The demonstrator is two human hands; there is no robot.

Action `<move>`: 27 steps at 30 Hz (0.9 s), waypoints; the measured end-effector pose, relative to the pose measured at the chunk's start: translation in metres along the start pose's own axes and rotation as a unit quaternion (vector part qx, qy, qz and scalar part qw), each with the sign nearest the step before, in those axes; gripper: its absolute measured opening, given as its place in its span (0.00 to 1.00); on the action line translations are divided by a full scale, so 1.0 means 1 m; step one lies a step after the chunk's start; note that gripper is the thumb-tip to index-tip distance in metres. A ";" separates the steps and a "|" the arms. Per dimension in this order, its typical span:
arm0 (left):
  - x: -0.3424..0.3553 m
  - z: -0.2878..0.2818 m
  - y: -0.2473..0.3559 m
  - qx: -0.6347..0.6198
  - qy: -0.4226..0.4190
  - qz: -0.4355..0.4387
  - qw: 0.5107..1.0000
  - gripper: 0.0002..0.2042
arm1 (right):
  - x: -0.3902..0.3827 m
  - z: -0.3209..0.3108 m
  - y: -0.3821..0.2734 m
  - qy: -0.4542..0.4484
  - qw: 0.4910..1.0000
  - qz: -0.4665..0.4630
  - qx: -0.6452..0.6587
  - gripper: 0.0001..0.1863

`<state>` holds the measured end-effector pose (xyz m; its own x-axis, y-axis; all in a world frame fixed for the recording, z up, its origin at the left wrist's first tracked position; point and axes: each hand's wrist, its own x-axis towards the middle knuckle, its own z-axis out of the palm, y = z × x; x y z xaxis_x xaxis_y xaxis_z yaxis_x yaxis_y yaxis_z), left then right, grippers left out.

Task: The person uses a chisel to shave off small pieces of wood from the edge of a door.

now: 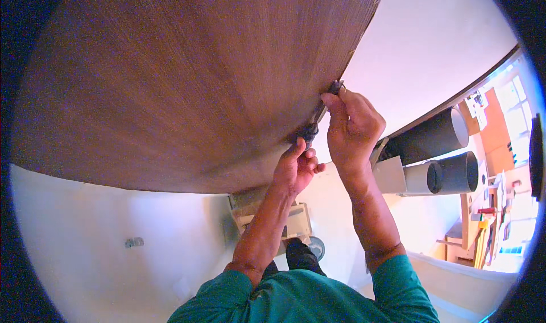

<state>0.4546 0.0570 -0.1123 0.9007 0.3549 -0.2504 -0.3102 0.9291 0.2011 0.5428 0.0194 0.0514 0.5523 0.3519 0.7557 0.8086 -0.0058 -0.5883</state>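
A large brown wood-grain panel [199,84] spreads above and in front of me, and both of my arms reach up to its right edge. My left hand [294,169] is closed, thumb and fingers on a small black fitting [309,132] against that edge. Farther along the same edge, my right hand [357,124] pinches a second small dark piece [335,87] between thumb and fingertips. A thin dark strip runs along the edge between the two pieces; whether it joins them I cannot tell. The fingers partly hide both pieces, so their exact kind is unclear.
Right of the panel is a smooth white surface [432,38]. Beneath it lie large dark tubes [426,138] with open ends. A wooden stand [298,220] is near my feet, beside a round bluish thing [317,248]. A socket plate [135,242] sits on the left wall.
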 end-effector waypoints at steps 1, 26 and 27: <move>0.001 0.000 0.000 -0.001 0.002 -0.001 1.000 0.15 | 0.002 -0.001 -0.001 -0.008 1.000 -0.011 -0.010 0.06; -0.008 0.027 0.006 -0.003 -0.026 0.017 1.000 0.15 | 0.024 -0.005 -0.017 0.013 0.998 -0.053 -0.008 0.05; -0.008 0.027 0.007 -0.006 -0.028 0.018 0.999 0.15 | 0.023 -0.005 -0.017 0.013 0.999 -0.052 -0.008 0.05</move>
<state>0.4531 0.0574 -0.0838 0.9044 0.3825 -0.1890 -0.3467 0.9171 0.1969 0.5428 0.0232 0.0802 0.4702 0.3279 0.8194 0.8647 0.0148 -0.5022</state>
